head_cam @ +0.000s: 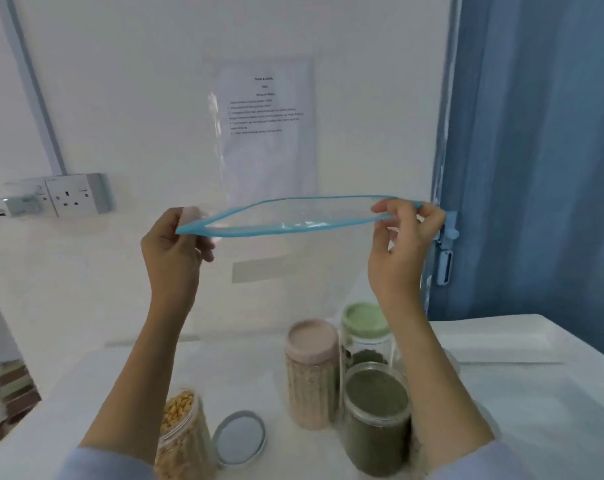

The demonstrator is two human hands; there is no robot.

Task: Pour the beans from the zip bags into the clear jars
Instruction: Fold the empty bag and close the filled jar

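Head view | zip bag appears empty, held up above the bench, mouth spread, long axis left-right | left hand pinches its left end, right hand its right end, equally near | open green-bean jar directly below right hand; yellow-bean jar also uncapped.

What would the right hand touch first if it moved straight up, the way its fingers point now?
Only the zip bag it already pinches. Above the right hand the way looks free; the white wall seems farther back, though depth is unclear.
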